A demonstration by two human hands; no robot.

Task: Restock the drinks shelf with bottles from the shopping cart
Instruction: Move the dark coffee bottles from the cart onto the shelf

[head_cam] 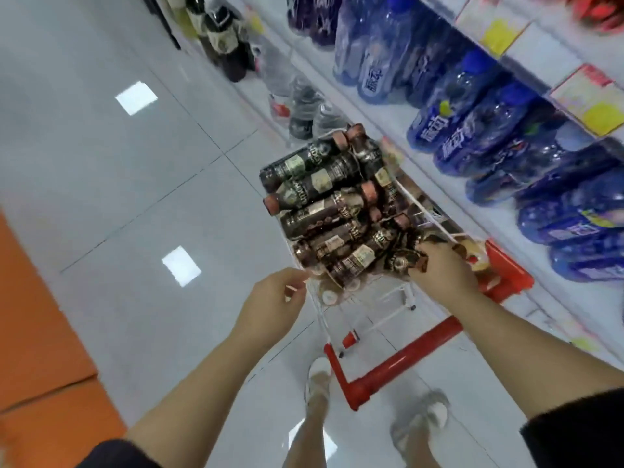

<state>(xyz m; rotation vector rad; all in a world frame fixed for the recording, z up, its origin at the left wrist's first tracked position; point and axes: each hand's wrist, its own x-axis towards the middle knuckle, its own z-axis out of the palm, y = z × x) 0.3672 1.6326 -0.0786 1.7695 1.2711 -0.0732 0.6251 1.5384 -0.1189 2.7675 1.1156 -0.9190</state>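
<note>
**Two hands at a loaded cart**

The left hand [273,298] sits at the near left corner of the shopping cart [398,359], fingers curled by the wire rim — whether they pinch it cannot be told. Beyond and right of it, dark bottles [324,194] lie heaped in the basket. The right hand [442,270] reaches in, fingers curled round one bottle [401,261] at the heap's near end. Right of that hand runs the drinks shelf [381,106] — blue bottles [472,136] line it.
</note>
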